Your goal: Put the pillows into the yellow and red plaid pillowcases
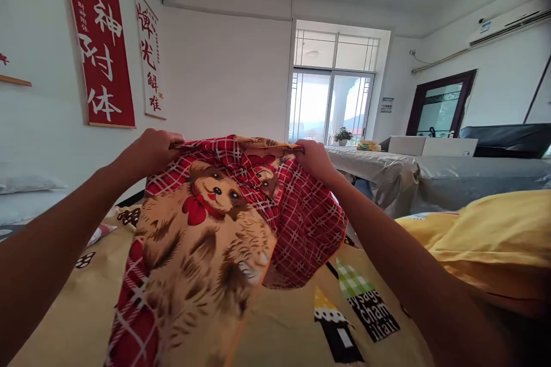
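Currently I am holding up the red plaid bear-print cloth [206,223] at centre frame, working left to right. At centre left, my left hand [157,149] is clamped on the cloth's top edge, fingers curled over the fabric. The cloth is hanging from that edge, its bear print facing me and its lower part draping onto the yellow patterned bed sheet [297,327] at the bottom of the frame. Just right of centre, my right hand [314,159] is pinching the same top edge, likewise closed on fabric. Judgement: the edge between my hands is sagging and bunching, so I am noting to keep both pinches at matching height and draw them apart until the edge runs taut. At lower right, a yellow pillow [495,241] is lying well clear of the cloth.
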A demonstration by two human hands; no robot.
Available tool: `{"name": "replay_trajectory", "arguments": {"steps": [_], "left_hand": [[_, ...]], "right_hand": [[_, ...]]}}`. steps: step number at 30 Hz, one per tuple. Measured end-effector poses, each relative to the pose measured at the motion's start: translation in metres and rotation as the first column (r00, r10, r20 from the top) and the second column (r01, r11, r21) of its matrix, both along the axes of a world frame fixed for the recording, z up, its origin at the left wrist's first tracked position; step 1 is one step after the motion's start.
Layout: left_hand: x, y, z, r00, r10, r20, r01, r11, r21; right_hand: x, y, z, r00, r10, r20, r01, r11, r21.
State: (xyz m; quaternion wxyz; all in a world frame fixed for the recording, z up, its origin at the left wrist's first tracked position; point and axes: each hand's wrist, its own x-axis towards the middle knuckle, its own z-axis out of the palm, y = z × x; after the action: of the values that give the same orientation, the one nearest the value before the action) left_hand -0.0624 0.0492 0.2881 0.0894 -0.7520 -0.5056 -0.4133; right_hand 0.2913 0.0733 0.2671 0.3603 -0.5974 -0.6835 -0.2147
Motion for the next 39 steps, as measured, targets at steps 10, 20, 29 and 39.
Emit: {"name": "replay_trajectory", "arguments": {"steps": [10, 20, 29, 39], "left_hand": [[-0.007, -0.011, 0.009, 0.978, 0.191, -0.084, -0.168, 0.959, 0.226], [-0.035, 0.011, -0.039, 0.995, 0.074, -0.074, -0.090, 0.963, -0.254], [0.115, -0.070, -0.230, 0.876, -0.391, -0.282, 0.427, 0.901, 0.077], [0.140, -0.004, -0.357, 0.905, -0.361, -0.224, 0.212, 0.841, -0.497]], "right_hand": [[0.035, -0.048, 0.037, 0.942, 0.330, -0.063, -0.333, 0.941, -0.058], [0.041, -0.056, 0.009, 0.705, 0.449, -0.548, -0.693, 0.602, -0.397], [-0.020, -0.027, -0.044, 0.841, 0.413, -0.350, -0.493, 0.851, -0.181], [-0.011, -0.011, -0.177, 0.745, 0.345, -0.571, -0.392, 0.919, 0.043]]}}
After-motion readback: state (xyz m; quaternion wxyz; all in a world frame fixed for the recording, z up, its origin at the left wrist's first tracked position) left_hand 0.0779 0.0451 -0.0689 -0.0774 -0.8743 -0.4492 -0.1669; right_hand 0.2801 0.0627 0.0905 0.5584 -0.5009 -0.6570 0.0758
